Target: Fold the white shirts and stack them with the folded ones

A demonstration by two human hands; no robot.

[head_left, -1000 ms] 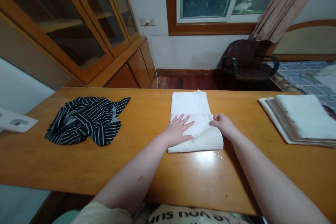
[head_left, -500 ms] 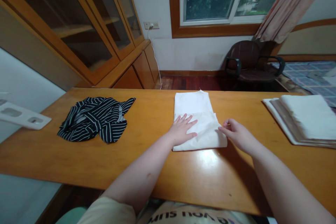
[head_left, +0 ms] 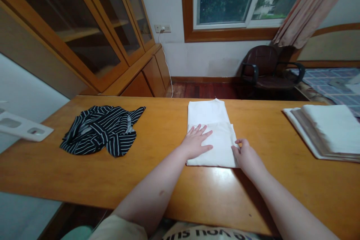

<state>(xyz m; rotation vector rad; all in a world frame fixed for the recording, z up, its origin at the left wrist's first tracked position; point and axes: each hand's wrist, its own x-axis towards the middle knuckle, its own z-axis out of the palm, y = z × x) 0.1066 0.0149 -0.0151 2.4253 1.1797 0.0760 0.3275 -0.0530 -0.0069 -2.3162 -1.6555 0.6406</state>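
On the wooden table before me lies a folded piece of white cloth [head_left: 222, 144], its near part doubled over the far part. My left hand [head_left: 196, 143] rests on the cloth's left side, palm down with fingers spread. At the right edge of the cloth is my right hand [head_left: 245, 153], its thumb and index finger touching the edge with a small gap between them. The other fingers of that hand are curled and partly hidden. The cloth's near fold lies flat.
A crumpled black-and-white striped garment [head_left: 102, 129] lies on the left of the table [head_left: 157, 180]. A stack of folded cloths [head_left: 326, 129], white and greyish, sits at the right. A white plastic piece with slots [head_left: 25, 125] juts in at the left edge. An office chair [head_left: 266, 69] stands beyond.
The lifted right edge of the cloth now lies flatter and straighter. My right hand has moved slightly down and left, and its pinch has loosened. My left hand stays in place.
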